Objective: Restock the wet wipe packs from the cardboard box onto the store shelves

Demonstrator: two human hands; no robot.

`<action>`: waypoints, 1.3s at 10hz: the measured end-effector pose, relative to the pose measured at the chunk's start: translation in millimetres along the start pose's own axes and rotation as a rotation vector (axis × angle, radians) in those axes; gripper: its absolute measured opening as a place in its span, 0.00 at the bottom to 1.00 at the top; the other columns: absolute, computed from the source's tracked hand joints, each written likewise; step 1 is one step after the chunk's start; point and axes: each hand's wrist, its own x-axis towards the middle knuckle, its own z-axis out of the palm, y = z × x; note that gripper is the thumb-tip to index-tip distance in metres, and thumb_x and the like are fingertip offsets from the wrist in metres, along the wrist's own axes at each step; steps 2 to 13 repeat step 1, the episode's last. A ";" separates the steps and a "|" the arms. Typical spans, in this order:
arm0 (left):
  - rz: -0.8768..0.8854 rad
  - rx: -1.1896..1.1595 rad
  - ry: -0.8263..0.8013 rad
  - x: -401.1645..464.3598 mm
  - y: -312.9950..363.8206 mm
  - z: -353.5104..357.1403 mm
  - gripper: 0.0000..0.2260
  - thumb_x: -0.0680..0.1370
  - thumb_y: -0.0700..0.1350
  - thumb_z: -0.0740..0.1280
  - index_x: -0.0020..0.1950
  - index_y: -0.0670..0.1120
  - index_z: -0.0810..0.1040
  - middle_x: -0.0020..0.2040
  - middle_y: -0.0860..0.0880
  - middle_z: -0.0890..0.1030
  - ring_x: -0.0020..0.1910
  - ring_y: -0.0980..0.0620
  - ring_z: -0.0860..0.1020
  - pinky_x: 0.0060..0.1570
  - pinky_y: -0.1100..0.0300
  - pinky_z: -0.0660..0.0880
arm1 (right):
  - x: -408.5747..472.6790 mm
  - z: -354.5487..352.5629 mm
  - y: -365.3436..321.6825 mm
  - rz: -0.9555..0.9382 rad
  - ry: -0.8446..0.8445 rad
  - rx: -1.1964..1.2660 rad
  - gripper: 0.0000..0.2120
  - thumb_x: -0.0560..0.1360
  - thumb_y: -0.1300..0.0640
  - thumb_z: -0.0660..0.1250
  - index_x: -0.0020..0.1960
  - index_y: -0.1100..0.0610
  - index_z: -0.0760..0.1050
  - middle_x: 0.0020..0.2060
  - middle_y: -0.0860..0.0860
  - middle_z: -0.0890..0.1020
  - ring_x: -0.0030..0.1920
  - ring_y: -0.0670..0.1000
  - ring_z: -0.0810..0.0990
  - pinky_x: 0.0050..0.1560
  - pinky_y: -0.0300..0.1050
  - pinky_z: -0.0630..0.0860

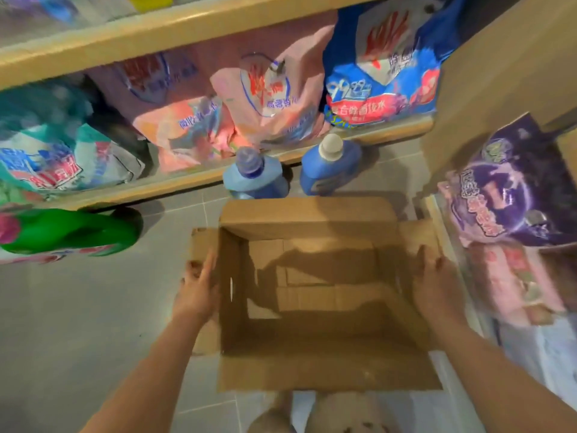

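Observation:
An open cardboard box [315, 364] stands on the grey tiled floor below me, flaps spread, and its inside shows only bare cardboard. My left hand [198, 290] lies flat against the box's left side flap, fingers pointing up. My right hand [435, 282] grips the right wall and flap of the box. No wet wipe packs show inside the box. Wooden store shelves [175, 23] run across the top, filled with detergent bags.
Two blue bottles [254, 175] [331, 164] stand on the floor just beyond the box. A green bottle [71, 231] lies at the left. Pink, teal and blue bags [271, 98] fill the lower shelf. Purple and pink packs [512, 195] sit on the right.

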 end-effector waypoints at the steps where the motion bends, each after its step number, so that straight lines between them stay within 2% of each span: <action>1: 0.126 0.054 -0.023 3.6 20.2 -21.9 0.33 0.79 0.56 0.60 0.77 0.59 0.43 0.77 0.44 0.54 0.71 0.41 0.64 0.64 0.44 0.69 | -13.1 -16.4 -19.9 -0.095 -0.091 -0.036 0.27 0.76 0.53 0.62 0.74 0.52 0.59 0.69 0.58 0.66 0.68 0.60 0.67 0.62 0.55 0.71; 13: 0.126 0.054 -0.023 3.6 20.2 -21.9 0.33 0.79 0.56 0.60 0.77 0.59 0.43 0.77 0.44 0.54 0.71 0.41 0.64 0.64 0.44 0.69 | -13.1 -16.4 -19.9 -0.095 -0.091 -0.036 0.27 0.76 0.53 0.62 0.74 0.52 0.59 0.69 0.58 0.66 0.68 0.60 0.67 0.62 0.55 0.71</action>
